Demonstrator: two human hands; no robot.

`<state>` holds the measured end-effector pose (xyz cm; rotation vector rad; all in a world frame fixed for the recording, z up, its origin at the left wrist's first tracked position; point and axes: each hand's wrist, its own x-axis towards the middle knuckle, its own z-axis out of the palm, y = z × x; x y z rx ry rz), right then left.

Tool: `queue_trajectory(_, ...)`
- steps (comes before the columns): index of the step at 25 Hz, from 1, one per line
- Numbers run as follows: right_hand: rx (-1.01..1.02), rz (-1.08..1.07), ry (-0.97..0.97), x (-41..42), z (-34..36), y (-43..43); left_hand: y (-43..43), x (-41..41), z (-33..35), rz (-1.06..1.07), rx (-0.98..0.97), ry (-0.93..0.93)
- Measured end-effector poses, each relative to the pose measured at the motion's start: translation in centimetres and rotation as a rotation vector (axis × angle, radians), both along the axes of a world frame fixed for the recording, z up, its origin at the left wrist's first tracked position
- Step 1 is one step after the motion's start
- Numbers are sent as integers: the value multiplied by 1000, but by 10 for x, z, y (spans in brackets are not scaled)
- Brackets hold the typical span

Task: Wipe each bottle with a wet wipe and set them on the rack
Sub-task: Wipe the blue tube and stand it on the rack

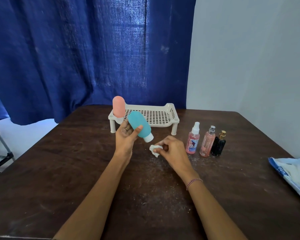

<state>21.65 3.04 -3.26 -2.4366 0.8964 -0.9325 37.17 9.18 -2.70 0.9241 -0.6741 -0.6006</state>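
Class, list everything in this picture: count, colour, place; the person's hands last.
rack: one, cream, back of table
pink bottle: one, pink, upright on rack's left end
teal bottle: one, teal with white cap, tilted in left hand
wet wipe: one, white, crumpled in right hand
pink spray bottles: two, pink, standing right of rack
black bottle: one, black with gold cap, beside them
wipes pack: one, blue-white, table's right edge
table: one, dark brown, foreground
curtain: one, blue, behind table
left hand: one, holding teal bottle
right hand: one, pinching wet wipe
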Motion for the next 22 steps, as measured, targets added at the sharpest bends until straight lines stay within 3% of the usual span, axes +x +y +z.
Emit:
queue_trajectory(5, 35, 95, 104, -5, -2, 6, 4, 4, -1, 33, 49, -74)
queue_trajectory(12, 181, -23, -286, 12, 16, 1, 5, 3, 3, 46, 77, -179)
queue_trajectory(17, 444, 39, -430, 37, 26, -9, -1, 2, 9, 90, 81, -152)
queue_trajectory(22, 499, 22, -516, 57, 27, -24, -12, 8, 13, 210, 179, -291)
